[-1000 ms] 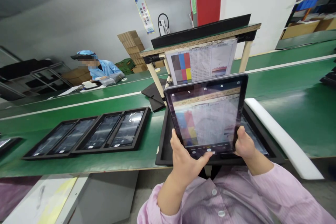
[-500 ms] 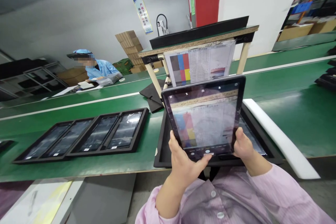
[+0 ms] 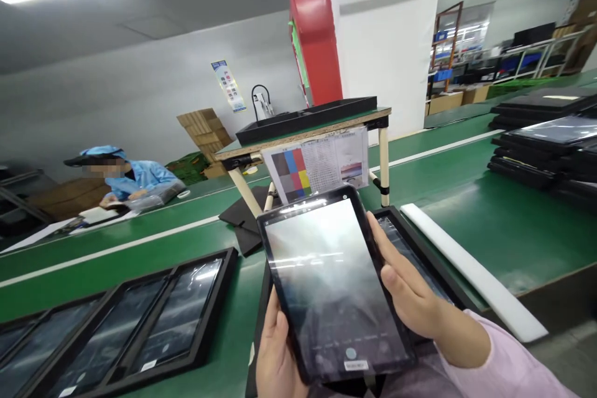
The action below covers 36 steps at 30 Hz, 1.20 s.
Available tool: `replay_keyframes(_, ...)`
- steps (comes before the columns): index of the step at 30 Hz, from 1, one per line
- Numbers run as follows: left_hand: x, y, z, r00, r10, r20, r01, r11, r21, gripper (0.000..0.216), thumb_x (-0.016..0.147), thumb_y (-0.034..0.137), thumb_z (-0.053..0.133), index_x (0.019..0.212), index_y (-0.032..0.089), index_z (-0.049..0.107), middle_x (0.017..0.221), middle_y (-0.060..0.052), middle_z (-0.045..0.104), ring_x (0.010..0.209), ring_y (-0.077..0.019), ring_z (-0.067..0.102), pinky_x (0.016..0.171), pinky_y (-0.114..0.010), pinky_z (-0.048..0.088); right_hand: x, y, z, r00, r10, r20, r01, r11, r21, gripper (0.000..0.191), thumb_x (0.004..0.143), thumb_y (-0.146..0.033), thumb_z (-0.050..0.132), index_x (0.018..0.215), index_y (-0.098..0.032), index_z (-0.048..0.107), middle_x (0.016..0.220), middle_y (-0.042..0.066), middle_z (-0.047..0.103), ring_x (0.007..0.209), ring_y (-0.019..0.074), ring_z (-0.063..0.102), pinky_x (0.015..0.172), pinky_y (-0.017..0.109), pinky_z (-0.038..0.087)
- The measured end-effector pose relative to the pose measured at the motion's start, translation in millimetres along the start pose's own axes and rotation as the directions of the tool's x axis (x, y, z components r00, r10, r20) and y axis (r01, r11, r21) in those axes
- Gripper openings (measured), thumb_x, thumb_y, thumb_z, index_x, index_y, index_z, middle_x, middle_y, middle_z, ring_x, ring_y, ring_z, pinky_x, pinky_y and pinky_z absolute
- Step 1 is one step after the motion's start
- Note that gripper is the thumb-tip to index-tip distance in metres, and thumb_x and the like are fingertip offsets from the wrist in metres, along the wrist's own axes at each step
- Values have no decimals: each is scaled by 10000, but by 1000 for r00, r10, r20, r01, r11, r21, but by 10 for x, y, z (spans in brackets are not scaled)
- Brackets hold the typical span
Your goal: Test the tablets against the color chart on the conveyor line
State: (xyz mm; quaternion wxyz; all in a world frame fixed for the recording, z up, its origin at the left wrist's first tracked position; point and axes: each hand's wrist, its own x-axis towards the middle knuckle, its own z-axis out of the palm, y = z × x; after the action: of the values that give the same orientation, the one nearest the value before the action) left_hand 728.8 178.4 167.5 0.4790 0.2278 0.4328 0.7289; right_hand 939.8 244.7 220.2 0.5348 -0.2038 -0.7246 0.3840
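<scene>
A black tablet [image 3: 333, 298] is held up in front of me between both hands, its camera screen showing a pale, bright picture. My left hand [image 3: 276, 351] is closed on the tablet's lower left edge. Along the right edge lies my right hand [image 3: 415, 292], gripping it with the thumb at the front. Below the tablet is a black foam tray [image 3: 448, 283], partly hidden, with a film-covered device [image 3: 398, 239] inside it. Behind stands a printed chart [image 3: 317, 161] with colour blocks and rows of text, fixed under a small raised shelf [image 3: 308, 130].
Black trays [image 3: 219, 298] with several tablets lie on the left of the green bench. A white foam strip [image 3: 471, 270] lies to the right. Stacked black trays [image 3: 545, 149] stand farther right. Across the bench a person in blue [image 3: 140, 180] works.
The tablet has tipped back, and its screen went from the chart's picture to a bright blur. My left thumb has moved off the screen's bottom. The view has turned up and right.
</scene>
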Motion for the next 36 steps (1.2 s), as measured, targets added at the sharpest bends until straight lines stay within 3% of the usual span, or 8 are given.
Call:
replay_keyframes(4, 11, -114, -101, 996, -83, 35, 83, 997, 1, 486, 785, 590, 709, 1254, 475, 642, 1323, 26, 661, 1256, -298, 594, 1085, -478, 456, 171, -80, -112, 995, -17, 102, 38, 976, -214, 614, 1052, -473, 282, 1590, -280, 60, 1560, 59, 393, 1363, 235, 478, 1114, 383, 419)
replay_keyframes(8, 59, -185, -210, 992, -128, 18, 128, 992, -7, 462, 784, 569, 721, 1227, 448, 671, 1363, 27, 631, 1300, -314, 549, 1115, -487, 422, 191, -48, -101, 996, 22, 81, 8, 935, -354, 686, 1039, -542, 234, 1591, -240, -40, 1104, 67, 718, 942, 232, 690, 907, 401, 549)
replay_keyframes(16, -12, -22, -157, 976, -203, -83, 199, 979, -51, 538, 688, 498, 840, 1198, 404, 699, 1301, -19, 677, 1214, -317, 621, 1066, -460, 478, 210, 147, -157, 993, 70, 97, -13, 870, -493, 739, 1001, -631, 240, 1602, -246, 50, 1356, 115, 614, 1172, 309, 632, 902, 443, 551)
replay_keyframes(20, 106, 245, -89, 957, -259, -129, 261, 965, -8, 597, 691, 412, 855, 1255, 327, 679, 1250, -86, 704, 1146, -319, 665, 1024, -459, 514, 114, 342, -391, 979, 182, -87, -201, 864, -462, 835, 951, -729, 224, 1601, -259, -7, 1430, 143, 544, 1136, 323, 657, 929, 507, 550)
replay_keyframes(24, 350, 360, -112, 933, -262, -248, 294, 950, 103, 517, 748, 326, 790, 1243, 225, 683, 1197, -112, 725, 1125, -287, 678, 1008, -421, 525, -103, 557, -713, 928, 286, -240, -369, 796, -480, 717, 953, -669, 328, 1548, -269, 346, 1275, 113, 667, 1111, 336, 668, 919, 515, 573)
replay_keyframes(28, 524, 243, -256, 906, -293, -306, 372, 896, 242, 386, 840, 254, 648, 1221, 202, 684, 1243, -116, 702, 1190, -265, 642, 1066, -438, 471, -290, 652, -952, 929, 336, -152, -350, 673, -652, 567, 953, -648, 340, 1224, -311, 707, 1272, 72, 673, 1158, 337, 640, 970, 548, 547)
replay_keyframes(32, 568, 121, -485, 974, 0, -226, 149, 749, 646, 411, 883, 385, 599, 1251, 212, 663, 1388, -123, 607, 1313, -284, 540, 1154, -482, 354, -337, 660, -1032, 938, 347, -20, -218, 544, -810, 590, 971, -643, 268, 1129, -346, 753, 1299, 99, 650, 1185, 372, 604, 930, 647, 508)
replay_keyframes(36, 553, 153, -494, 917, 287, 277, -348, 236, 907, 403, 933, 420, 517, 1288, 279, 646, 1341, -95, 616, 1284, -284, 530, 1120, -515, 396, -275, 744, -916, 932, 343, 117, -67, 479, -875, 534, 976, -617, 277, 1140, -405, 739, 1370, 81, 604, 1279, 426, 502, 896, 685, 454)
